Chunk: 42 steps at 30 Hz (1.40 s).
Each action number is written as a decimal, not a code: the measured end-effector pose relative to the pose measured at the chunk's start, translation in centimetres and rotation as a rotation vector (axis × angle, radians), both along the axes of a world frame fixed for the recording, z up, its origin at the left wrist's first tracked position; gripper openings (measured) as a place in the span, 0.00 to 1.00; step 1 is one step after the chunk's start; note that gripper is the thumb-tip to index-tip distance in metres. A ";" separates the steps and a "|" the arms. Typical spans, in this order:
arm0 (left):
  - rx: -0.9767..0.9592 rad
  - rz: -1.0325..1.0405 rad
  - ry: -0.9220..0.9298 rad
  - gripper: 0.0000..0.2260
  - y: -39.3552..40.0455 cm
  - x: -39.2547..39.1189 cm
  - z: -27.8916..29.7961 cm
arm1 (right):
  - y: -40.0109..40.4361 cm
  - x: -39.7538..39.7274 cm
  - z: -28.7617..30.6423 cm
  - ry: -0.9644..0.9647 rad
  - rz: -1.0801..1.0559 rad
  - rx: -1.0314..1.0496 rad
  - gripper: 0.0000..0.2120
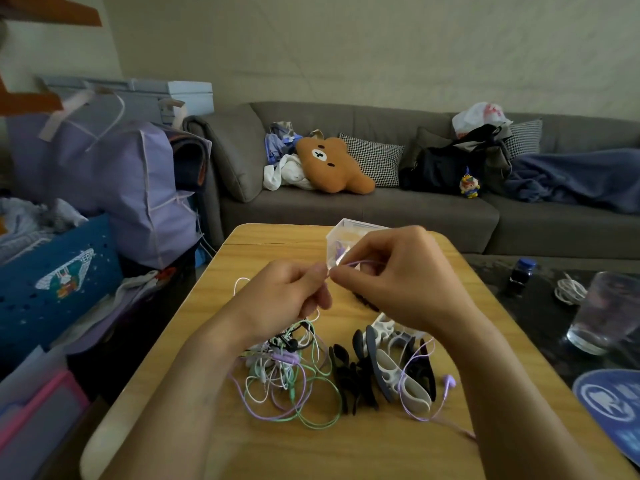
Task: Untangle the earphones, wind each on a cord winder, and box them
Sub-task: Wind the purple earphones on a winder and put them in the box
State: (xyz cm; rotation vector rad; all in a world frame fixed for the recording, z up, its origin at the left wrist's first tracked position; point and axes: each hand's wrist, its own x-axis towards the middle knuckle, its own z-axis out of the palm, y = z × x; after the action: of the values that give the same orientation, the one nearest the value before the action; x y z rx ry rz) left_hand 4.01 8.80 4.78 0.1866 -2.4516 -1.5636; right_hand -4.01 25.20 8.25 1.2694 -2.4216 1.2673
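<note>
Pinching one purple cord (367, 263), left hand (287, 296) and right hand (398, 285); one clear box (341, 237) behind.

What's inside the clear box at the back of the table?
Through the clear box's wall something small and purple shows, perhaps an earphone already boxed. The right hand covers the box's right side and most of its opening, so the rest of its contents cannot be seen.

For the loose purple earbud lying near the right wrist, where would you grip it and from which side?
Pinch the purple earbud by its small head, coming from above on its right side. It lies flat on the table, and the cord winders crowd its left.
</note>
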 end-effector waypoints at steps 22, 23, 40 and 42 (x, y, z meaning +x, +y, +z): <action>0.268 0.167 0.209 0.29 0.1 -0.7 -0.9 | 1.2 -0.2 0.6 -0.264 0.312 0.448 0.10; 0.268 0.153 0.200 0.33 0.4 -0.9 -1.1 | 1.4 -0.2 0.9 -0.273 0.353 0.417 0.12; 0.461 0.126 0.283 0.24 -1.0 -0.5 -0.2 | 5.4 -6.9 -1.3 -0.869 -0.012 -0.705 0.05; 0.694 0.123 0.306 0.24 -1.0 -0.6 -0.1 | 5.7 -7.1 -1.8 -0.875 -0.048 -0.611 0.07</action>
State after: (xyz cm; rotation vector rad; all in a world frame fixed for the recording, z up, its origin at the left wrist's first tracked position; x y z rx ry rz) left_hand 3.46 7.76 4.67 0.1865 -1.5695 -2.1345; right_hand -11.15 30.89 6.40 0.5208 -2.0999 2.6705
